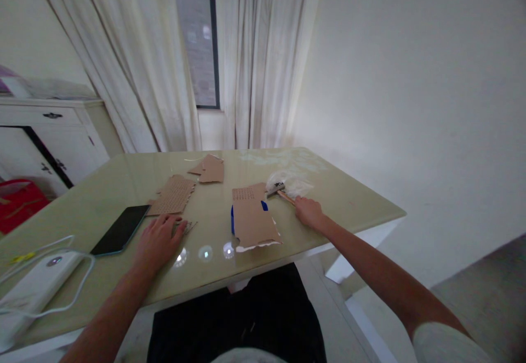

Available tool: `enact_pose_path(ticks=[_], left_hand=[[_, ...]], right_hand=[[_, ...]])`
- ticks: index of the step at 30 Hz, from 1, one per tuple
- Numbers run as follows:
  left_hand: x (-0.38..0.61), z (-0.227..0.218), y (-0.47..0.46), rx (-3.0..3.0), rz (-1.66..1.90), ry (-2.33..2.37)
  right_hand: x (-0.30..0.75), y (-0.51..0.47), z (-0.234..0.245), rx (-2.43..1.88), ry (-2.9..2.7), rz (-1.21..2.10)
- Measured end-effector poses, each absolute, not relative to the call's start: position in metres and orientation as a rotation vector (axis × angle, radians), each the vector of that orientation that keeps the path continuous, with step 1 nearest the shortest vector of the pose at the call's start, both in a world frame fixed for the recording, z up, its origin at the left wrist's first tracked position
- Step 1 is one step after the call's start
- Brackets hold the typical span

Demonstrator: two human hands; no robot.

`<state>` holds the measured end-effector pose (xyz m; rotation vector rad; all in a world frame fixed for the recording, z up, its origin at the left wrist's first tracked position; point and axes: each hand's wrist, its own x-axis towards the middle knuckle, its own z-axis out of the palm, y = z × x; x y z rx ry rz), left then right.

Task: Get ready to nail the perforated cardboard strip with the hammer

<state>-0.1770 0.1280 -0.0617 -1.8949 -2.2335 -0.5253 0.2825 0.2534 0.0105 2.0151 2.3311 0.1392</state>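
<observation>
My right hand (309, 211) is wrapped round the wooden handle of a hammer (276, 190), whose metal head rests at the edge of a crumpled clear plastic bag (296, 183). Left of the hammer lies a torn cardboard piece (253, 222) with a patch of small marks in rows, and blue parts stick out from under both its sides. My left hand (161, 235) lies palm down on the table, thumb apart from the fingers. Beside that thumb are a few thin metal pieces, seemingly nails (189, 227). Another cardboard piece (172, 196) with rows of marks sits just beyond its fingertips.
A black phone (121, 230) lies left of my left hand. Farther left are a white power strip (39, 289) and its cable. More torn cardboard (212, 169) lies at the back of the glossy table (341, 199). A white cabinet (49, 133) and red bag (20, 204) stand left.
</observation>
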Motion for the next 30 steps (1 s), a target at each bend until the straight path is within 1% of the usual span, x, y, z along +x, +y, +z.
enact_pose_path(ticks=[7,14,18,22,26,28,30], left_hand=[[-0.172,-0.057,0.124,-1.891,-0.453,-2.262],[-0.175,-0.058,0.126,-1.894,-0.458,-2.261],[-0.174,-0.058,0.127,-1.883,-0.443,-2.27],[-0.174,-0.059,0.127,-1.875,-0.439,-2.281],[-0.175,-0.06,0.127,-1.9,-0.461,-2.273],[-0.176,-0.061,0.128,-1.897,-0.458,-2.269],[-0.177,-0.061,0.128,-1.885,-0.449,-2.27]], right_hand=[[0.292,0.252,0.008,1.955,2.367,0.179],[0.308,0.258,0.032,1.963,2.427,0.227],[0.318,0.258,0.043,2.06,2.499,0.217],[0.323,0.259,0.048,2.308,2.636,0.181],[0.321,0.267,0.048,2.685,2.782,0.011],[0.314,0.271,0.046,2.857,2.859,-0.201],[0.302,0.273,0.043,2.97,2.945,-0.53]])
